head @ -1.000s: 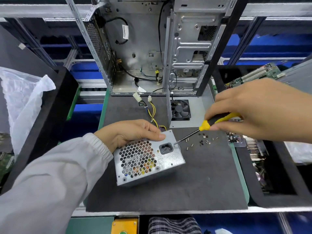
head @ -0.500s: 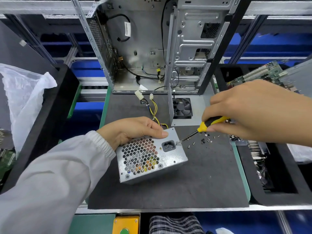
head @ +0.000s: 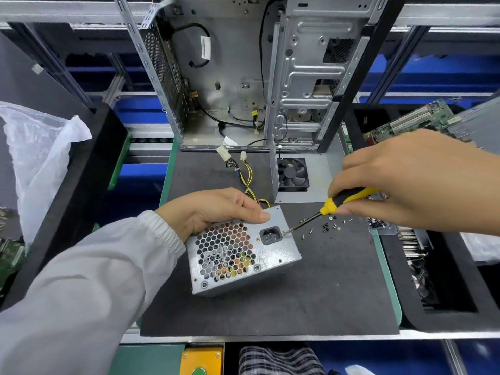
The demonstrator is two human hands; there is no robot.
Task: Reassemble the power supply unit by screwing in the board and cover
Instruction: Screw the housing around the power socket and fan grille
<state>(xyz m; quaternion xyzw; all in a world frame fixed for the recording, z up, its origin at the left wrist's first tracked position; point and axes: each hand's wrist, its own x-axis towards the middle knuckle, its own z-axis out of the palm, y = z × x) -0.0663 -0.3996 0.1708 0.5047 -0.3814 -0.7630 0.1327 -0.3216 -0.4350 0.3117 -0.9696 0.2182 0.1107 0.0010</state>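
Right hand (head: 416, 180) drives screwdriver (head: 328, 209) into power supply (head: 273, 253) (label unreadable).

- An electronics repair or assembly workstation; a dark anti-static mat (head: 311, 293) covers the green-edged bench
- A stripped computer case (head: 243, 77) stands open at the mat's far edge; loose screws (head: 328, 226) lie near its right edge
- Black trays flank the bench; the right tray (head: 446, 318) holds circuit boards (head: 411, 121); metal racking runs behind

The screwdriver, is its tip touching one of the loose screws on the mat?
No, the screwdriver tip sits on the power supply right beside its socket, while the loose screws lie apart on the mat.
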